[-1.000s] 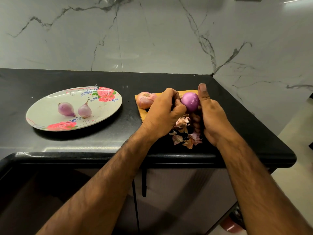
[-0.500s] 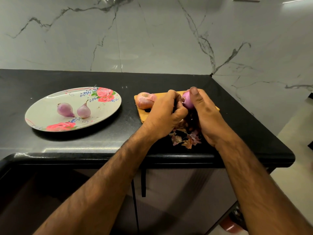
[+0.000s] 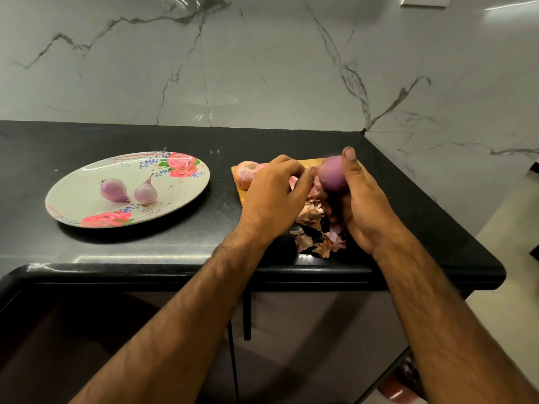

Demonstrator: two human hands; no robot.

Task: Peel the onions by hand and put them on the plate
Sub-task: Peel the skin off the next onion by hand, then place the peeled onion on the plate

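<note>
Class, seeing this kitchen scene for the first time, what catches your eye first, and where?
The right hand grips a glossy purple peeled onion above papery brown skins at the right of the black counter. To the left, a rose-patterned oval plate carries two small peeled onions.

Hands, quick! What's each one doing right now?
Left hand: fingers curled beside the peels; cannot tell if it is pinching a bit of skin.
Right hand: holding the purple onion.
</note>
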